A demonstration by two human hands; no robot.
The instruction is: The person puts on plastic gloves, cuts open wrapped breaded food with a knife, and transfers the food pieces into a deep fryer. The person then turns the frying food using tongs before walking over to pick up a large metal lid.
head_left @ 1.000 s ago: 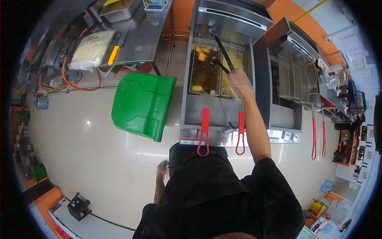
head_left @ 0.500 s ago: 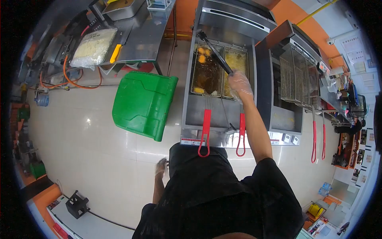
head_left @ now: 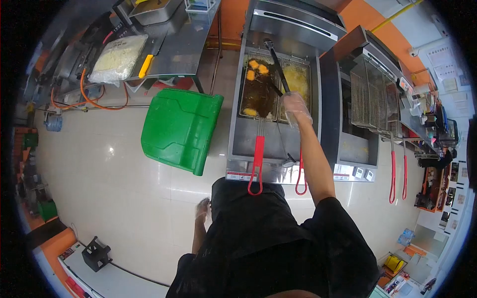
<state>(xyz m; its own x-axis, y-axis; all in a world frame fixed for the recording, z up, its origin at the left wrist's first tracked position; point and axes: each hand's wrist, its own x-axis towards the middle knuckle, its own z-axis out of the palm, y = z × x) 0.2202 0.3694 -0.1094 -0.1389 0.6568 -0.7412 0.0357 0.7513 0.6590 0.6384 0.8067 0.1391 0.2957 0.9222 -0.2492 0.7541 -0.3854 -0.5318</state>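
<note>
My right hand (head_left: pixel 296 108), in a clear plastic glove, is closed around black tongs (head_left: pixel 279 65) over the fryer (head_left: pixel 273 140). One arm of the tongs reaches into the dark oil of the left basket (head_left: pixel 259 94), the other points up toward the fryer's back. Several orange-brown pieces (head_left: pixel 250 75) float in that basket, one near its front edge. Pale yellow food bubbles in the right basket (head_left: pixel 296 79). Both baskets have red handles; my forearm partly covers the right one. My left hand (head_left: pixel 202 206), also gloved, hangs beside my left hip, its fingers blurred.
A green lidded bin (head_left: pixel 180 130) stands left of the fryer. A metal table (head_left: pixel 176 55) at the back left bears a plastic bag of pale food (head_left: pixel 117 59) and a yellow-handled knife (head_left: pixel 146 66). More wire baskets (head_left: pixel 368 97) rest on a second fryer at the right.
My right hand has shifted slightly left and toward me. The tongs have turned more upright, with one arm now in the left basket. The floating pieces have moved a little.
</note>
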